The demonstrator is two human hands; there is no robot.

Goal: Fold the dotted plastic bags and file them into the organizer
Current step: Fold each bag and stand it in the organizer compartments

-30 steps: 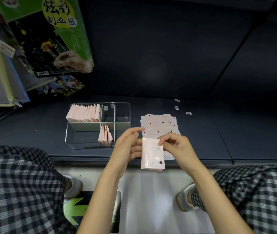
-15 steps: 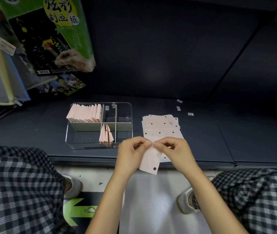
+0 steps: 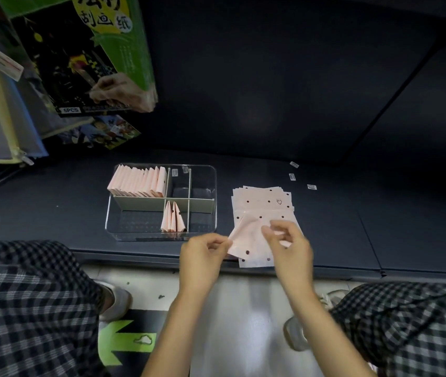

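A pink dotted bag (image 3: 245,236), partly folded, hangs tilted over the shelf's front edge between my hands. My left hand (image 3: 202,258) pinches its left corner. My right hand (image 3: 289,242), blurred, pinches its right side with curled fingers. Under and behind it lies a flat stack of dotted bags (image 3: 262,202). To the left stands the clear organizer (image 3: 134,227). Its back left compartment holds a row of folded bags (image 3: 137,180), and a few folded bags (image 3: 172,220) stand in the front middle compartment.
The dark shelf (image 3: 338,227) carries small white labels (image 3: 311,187) at the back right. Packaged craft books (image 3: 88,63) lean at upper left. My checkered knees (image 3: 26,308) flank the floor below, which has a green arrow (image 3: 124,341).
The bag hung upright in front of me a second ago. Both hands have since carried it forward over the flat stack and tilted it, and the right hand has shifted to the right.
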